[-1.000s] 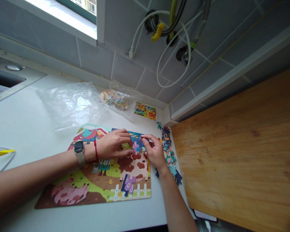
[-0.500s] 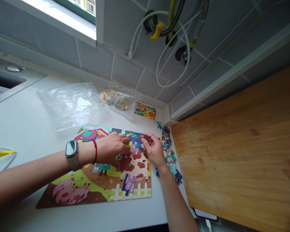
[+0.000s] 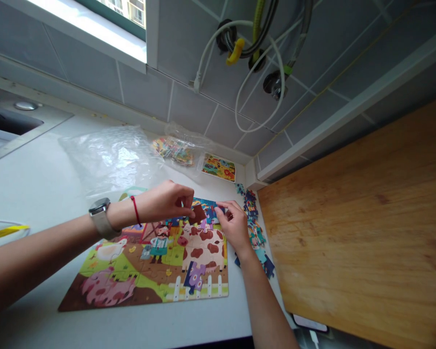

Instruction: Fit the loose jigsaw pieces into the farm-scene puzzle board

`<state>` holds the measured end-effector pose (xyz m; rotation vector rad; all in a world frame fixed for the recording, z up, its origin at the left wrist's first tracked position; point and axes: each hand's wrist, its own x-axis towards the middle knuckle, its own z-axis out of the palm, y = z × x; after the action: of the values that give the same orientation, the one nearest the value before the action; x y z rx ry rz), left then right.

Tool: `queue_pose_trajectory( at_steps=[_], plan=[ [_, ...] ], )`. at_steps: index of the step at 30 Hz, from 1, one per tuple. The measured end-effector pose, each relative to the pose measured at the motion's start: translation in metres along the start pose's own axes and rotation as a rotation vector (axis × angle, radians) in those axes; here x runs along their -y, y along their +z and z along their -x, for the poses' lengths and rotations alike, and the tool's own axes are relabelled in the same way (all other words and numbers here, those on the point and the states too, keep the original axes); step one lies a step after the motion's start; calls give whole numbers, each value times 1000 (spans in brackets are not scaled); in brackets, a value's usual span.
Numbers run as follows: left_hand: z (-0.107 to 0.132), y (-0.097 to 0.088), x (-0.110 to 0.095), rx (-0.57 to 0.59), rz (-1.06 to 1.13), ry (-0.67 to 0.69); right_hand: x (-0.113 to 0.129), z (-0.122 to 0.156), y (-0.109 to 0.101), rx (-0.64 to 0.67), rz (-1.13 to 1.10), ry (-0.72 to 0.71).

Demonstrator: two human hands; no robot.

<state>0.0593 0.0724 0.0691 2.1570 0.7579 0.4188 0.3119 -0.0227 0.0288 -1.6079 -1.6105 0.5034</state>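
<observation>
Pinching a brown piece (image 3: 197,214) over the farm puzzle (image 3: 148,286), the left hand (image 3: 170,198) could bump the blue pieces (image 3: 210,213) if it dips. The right hand (image 3: 236,226) touches them; I can't tell if it grips.

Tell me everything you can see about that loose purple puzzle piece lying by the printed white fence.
The purple puzzle piece is flat and looks like printed card, with pale, round, ringed markings and a dark blue strip along its left side. A dark tab juts from its lower edge. It lies face up and slightly askew on the assembled farm puzzle, below the cow and partly over the white fence. No hand touches it.
</observation>
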Motion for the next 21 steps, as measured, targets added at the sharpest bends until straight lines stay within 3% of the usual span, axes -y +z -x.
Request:
queue_pose_trajectory(
  at_steps=[3,7,12,16,21],
  plan=[
    [-3,-10,3,-142,186,-116,9,2,1,64,-77,-42],
    [-4,-6,3,-121,280,-173,16,9,9,166,-251,28],
    [-2,7,-2,-65,156,-120,22,16,20,192,-492,189],
    [1,-5,-5,33,57,-32,24,16,23,216,-562,265],
    [16,-22,-1,-88,-65,58,25,18,29,247,-602,279]
  ],
)
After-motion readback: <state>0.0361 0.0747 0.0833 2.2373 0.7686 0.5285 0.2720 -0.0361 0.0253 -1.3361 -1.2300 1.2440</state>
